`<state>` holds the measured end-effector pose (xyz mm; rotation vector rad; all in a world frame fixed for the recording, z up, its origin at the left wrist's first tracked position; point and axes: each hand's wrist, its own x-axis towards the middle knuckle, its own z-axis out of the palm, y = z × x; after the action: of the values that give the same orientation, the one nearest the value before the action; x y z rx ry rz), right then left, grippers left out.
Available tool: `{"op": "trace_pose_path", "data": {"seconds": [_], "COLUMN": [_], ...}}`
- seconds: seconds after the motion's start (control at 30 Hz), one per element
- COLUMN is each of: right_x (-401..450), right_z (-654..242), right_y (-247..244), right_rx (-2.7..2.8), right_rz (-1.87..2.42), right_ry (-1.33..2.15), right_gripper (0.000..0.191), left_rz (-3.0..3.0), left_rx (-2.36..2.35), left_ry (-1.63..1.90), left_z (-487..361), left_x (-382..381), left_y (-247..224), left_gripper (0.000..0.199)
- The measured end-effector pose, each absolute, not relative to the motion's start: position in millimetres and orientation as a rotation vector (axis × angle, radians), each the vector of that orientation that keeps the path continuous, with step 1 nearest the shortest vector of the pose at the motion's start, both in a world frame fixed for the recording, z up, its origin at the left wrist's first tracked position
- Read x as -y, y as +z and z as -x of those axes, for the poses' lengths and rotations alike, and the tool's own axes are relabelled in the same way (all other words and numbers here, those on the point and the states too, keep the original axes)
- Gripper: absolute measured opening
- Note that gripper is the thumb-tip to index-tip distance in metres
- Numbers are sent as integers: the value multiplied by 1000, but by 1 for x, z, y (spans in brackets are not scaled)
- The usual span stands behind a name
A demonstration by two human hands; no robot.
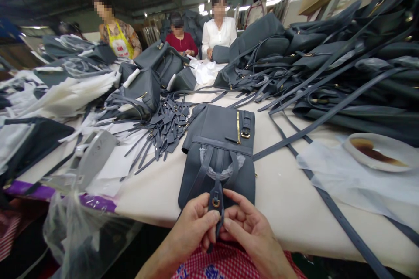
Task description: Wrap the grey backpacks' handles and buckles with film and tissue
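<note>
A dark grey-blue backpack [216, 127] lies on the table in front of me, with a gold zipper and a buckle near its far right corner. Clear plastic wraps its handle loop. At the bag's near edge, my left hand [198, 220] pinches a dark leather tag [215, 196] with a gold ring. My right hand [244, 220] is closed on the tag's strap from the right side. Both thumbs are close together, and the fingers partly hide the tag's lower end. Left of the bag lies a heap of similar leather tags [168, 124].
Dark bags and long straps [327, 83] are piled on the right, beside a white dish [381, 152] with brown liquid. More bags [140, 87] and white sheets [78, 91] lie left. A grey tape dispenser [94, 157] stands near the front edge. Several people work beyond the table.
</note>
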<state>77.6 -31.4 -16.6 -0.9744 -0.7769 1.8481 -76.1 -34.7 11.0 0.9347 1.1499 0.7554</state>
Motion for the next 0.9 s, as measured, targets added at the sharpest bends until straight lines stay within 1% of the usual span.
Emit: {"op": "trace_pose_path", "data": {"seconds": [0.17, 0.27, 0.33, 0.43, 0.57, 0.67, 0.77, 0.83, 0.9], "right_x": [30, 28, 28, 27, 24, 24, 26, 29, 30], "right_z": [-78, -79, -79, -78, -79, -79, -77, -76, -75], "right_y": [-26, -27, -25, -25, -30, -30, -28, -28, -29], "right_rx": [791, 827, 831, 862, 886, 949, 964, 970, 1047], "right_rz": [972, 954, 965, 975, 957, 972, 1017, 1048, 1093], "right_ry": [1845, 1887, 1902, 1910, 1859, 1821, 1750, 1702, 1620], "right_gripper": [60, 52, 49, 50, 49, 47, 45, 44, 37], "left_rz": [-957, -953, -961, -1008, -1061, -984, -789, -632, -534], "left_rx": [-1117, -1102, -1123, -1154, -1177, -1137, -1000, -879, -814], "left_ry": [750, 744, 739, 740, 742, 675, 643, 682, 731], "left_z": [78, 78, 77, 74, 72, 71, 73, 76, 79], "left_x": [34, 34, 34, 35, 40, 44, 46, 46, 44], "left_y": [6, 5, 6, 9, 13, 11, 3, -3, -7], "left_gripper": [40, 40, 38, 34, 26, 22, 34, 40, 45]}}
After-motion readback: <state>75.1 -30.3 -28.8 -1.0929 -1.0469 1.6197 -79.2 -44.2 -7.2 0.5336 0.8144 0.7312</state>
